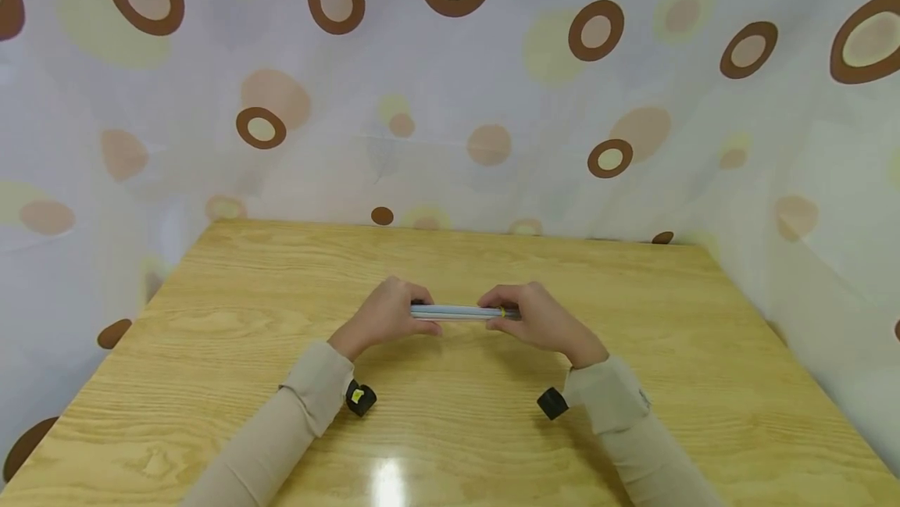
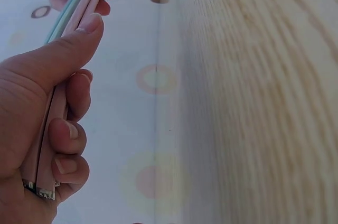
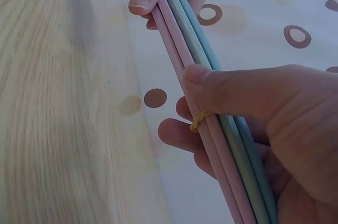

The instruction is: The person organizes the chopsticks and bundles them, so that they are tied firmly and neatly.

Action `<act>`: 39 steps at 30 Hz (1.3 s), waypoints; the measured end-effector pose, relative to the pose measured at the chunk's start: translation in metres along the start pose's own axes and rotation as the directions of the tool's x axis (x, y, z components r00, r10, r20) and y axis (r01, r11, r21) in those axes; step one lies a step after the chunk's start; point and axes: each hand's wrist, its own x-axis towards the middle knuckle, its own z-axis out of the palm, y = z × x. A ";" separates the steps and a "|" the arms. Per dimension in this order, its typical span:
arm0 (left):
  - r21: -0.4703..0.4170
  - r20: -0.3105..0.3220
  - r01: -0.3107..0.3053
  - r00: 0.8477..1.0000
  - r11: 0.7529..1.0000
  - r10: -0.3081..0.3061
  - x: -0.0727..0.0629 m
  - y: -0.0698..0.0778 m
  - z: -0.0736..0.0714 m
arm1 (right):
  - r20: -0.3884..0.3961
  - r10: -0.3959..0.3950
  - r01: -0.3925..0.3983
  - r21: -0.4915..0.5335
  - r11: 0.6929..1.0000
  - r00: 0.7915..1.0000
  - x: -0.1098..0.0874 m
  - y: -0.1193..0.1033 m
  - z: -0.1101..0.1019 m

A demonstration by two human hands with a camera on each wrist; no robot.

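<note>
A bundle of pink and blue-green chopsticks (image 1: 455,312) lies level between both hands, close over the table. The left hand (image 1: 385,313) holds one end, its thumb along the near side and its fingers curled round the back. Silvery patterned ends (image 2: 45,193) show at the bottom of that palm. Towards the other end the right hand (image 1: 547,321) grips the bundle, thumb on top and fingers beneath. A yellow rubber band (image 3: 199,121) is wound round the sticks beside the right fingers. The right palm hides part of that end.
The wooden table (image 1: 450,413) stretches out on all sides of the hands. Behind it and at both sides hangs a white cloth (image 1: 450,179) with brown ring patterns. Black wrist cameras (image 1: 361,398) sit at the beige cuffs.
</note>
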 end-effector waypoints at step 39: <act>0.029 -0.015 -0.020 1.000 0.999 0.021 0.009 0.005 0.003 | -0.028 0.016 -0.018 -0.064 0.998 0.999 0.003 -0.004 0.005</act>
